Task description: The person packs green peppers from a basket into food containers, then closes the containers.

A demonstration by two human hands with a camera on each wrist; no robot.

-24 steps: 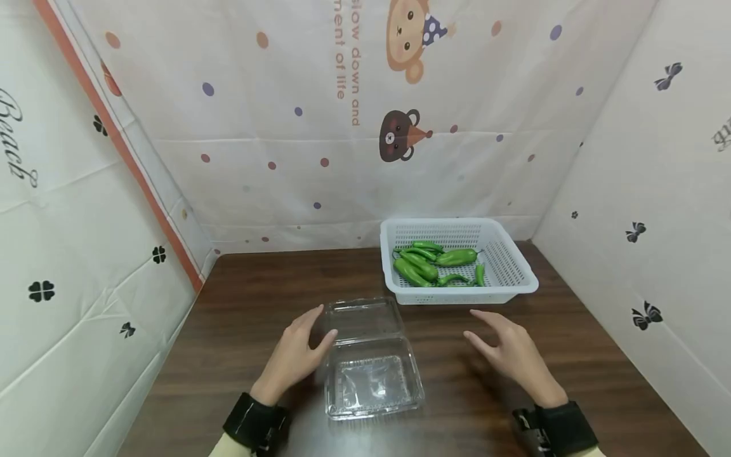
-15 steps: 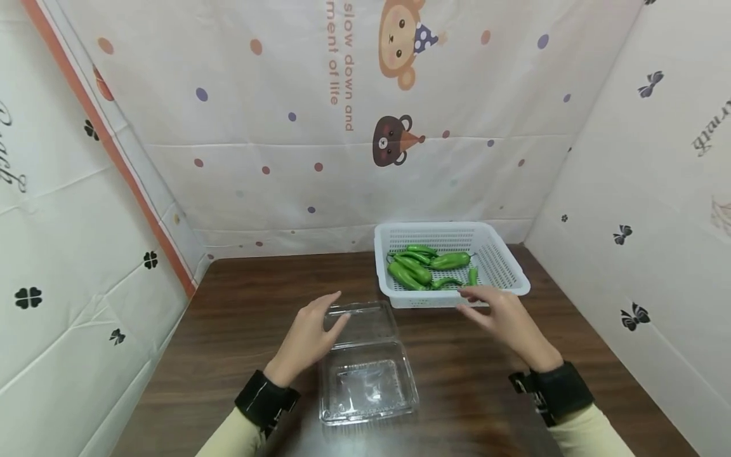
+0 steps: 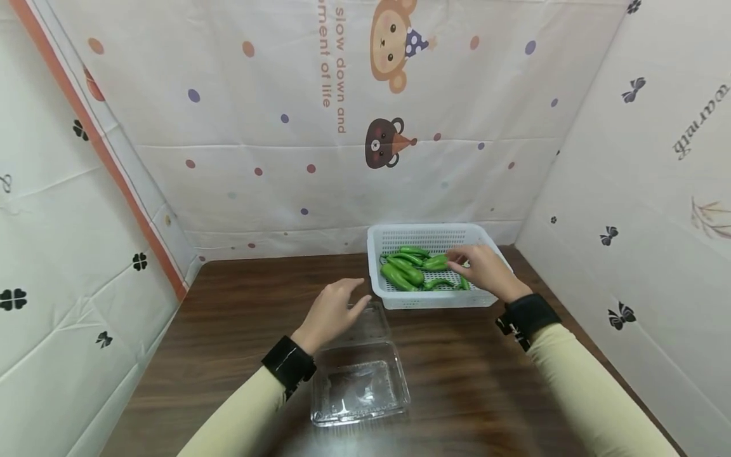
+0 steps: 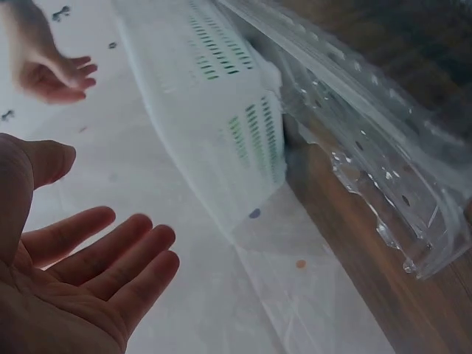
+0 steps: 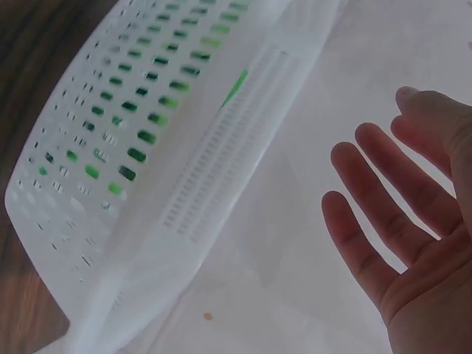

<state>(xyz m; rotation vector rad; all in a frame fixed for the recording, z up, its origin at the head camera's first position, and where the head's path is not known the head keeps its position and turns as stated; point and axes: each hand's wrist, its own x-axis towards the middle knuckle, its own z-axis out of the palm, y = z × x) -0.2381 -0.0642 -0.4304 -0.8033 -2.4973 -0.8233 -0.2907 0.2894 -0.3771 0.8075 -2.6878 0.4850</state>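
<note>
The right hand (image 3: 478,270) hovers over the white basket (image 3: 381,240) at the desk's (image 3: 240,304) far side, fingers spread and relaxed, holding nothing, just above the green peppers (image 3: 402,273). The left hand (image 3: 331,312) is wide too, empty, above the lid of the clear box (image 3: 360,387), which lies open just in front of the basket.

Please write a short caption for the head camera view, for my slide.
Right hand open above green peppers in a white basket; left hand open over a clear clamshell box.
</note>
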